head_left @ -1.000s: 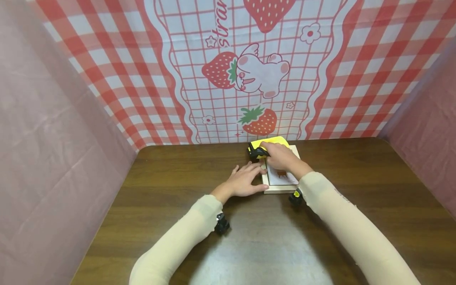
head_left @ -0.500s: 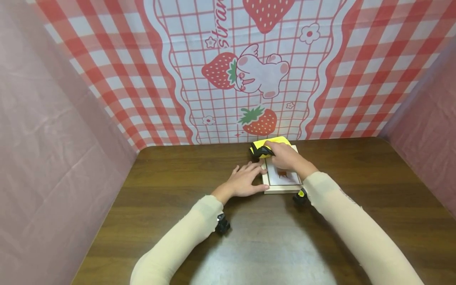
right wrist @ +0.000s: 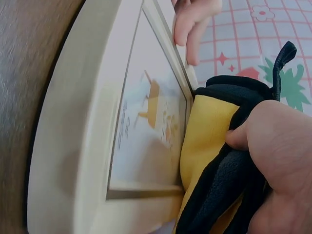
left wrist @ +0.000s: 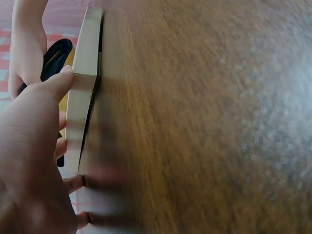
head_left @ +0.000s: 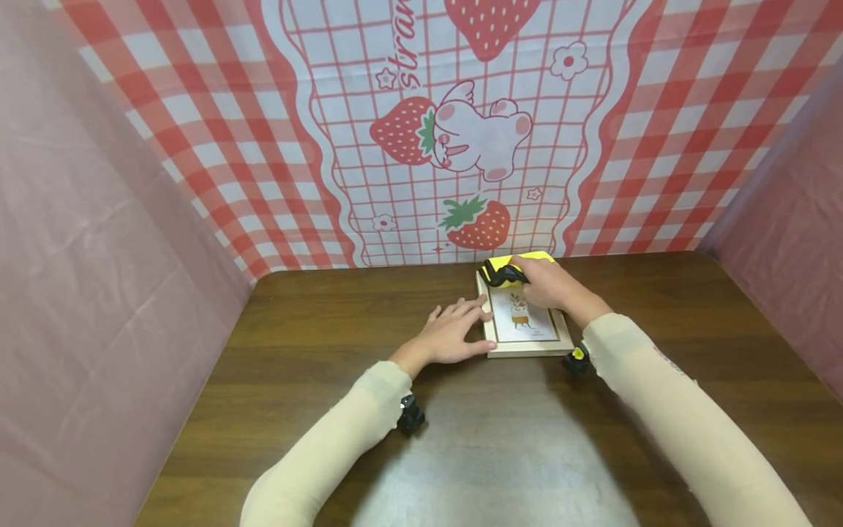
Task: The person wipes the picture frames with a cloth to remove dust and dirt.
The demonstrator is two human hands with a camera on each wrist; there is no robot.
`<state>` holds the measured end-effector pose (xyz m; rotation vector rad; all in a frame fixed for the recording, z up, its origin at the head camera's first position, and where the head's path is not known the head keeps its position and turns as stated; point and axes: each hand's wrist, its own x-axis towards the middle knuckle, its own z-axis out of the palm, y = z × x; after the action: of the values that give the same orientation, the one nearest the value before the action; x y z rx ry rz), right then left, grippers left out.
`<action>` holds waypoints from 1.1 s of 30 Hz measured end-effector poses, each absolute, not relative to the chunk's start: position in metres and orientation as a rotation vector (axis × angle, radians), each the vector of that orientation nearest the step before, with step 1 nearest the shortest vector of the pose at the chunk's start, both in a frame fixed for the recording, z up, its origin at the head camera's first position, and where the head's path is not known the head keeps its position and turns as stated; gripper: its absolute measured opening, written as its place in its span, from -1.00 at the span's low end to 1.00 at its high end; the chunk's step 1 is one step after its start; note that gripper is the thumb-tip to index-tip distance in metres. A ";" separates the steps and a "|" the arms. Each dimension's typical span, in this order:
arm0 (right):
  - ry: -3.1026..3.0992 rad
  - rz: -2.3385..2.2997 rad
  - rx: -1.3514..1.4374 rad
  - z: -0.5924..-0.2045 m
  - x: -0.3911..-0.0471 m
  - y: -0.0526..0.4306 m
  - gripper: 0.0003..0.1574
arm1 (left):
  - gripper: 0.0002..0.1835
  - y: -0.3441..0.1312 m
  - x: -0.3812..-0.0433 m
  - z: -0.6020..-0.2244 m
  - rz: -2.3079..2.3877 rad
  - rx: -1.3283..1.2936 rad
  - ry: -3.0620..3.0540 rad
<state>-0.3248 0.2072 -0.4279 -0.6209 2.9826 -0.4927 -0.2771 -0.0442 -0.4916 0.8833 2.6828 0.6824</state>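
A picture frame (head_left: 527, 352) with a pale, cream-coloured border lies on the table near its back edge. Behind its pane is a drawing (right wrist: 153, 105) with an orange-brown shape on white. My left hand (head_left: 451, 335) has its fingers spread, thumb and some fingertips resting against the frame's left side. With my right hand (head_left: 552, 285) I grip a folded yellow cloth with black trim (right wrist: 204, 126) and a small black loop. The cloth lies across the far part of the frame and hides it there. In the left wrist view, the thumb touches the frame's near corner.
The brown wooden table (head_left: 487, 439) reaches out to both sides and toward me. A strawberry-printed curtain (head_left: 388, 176) hangs right behind its back edge. Pinkish drapes (head_left: 99, 293) stand at the left and right.
My right hand has slid to the right with the cloth along the frame's far part. More of the drawing and the frame's right border now show. The left hand has stayed in place.
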 end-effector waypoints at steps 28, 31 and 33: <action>3.019 -0.563 -0.609 -0.393 -0.347 0.235 -0.36 | -0.25 -0.044 -0.276 -0.488 0.638 0.877 2.684; 3.026 -0.571 -0.606 -0.399 -0.352 0.237 -0.35 | -0.26 -0.044 -0.273 -0.482 0.638 0.874 2.682; 3.035 -0.572 -0.612 -0.404 -0.355 0.237 -0.37 | -0.26 -0.044 -0.272 -0.482 0.645 0.872 2.678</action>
<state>-0.3551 0.2368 -0.4040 -0.6122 3.0346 -0.5720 -0.2720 -0.0442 -0.4819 0.8715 2.6781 0.6451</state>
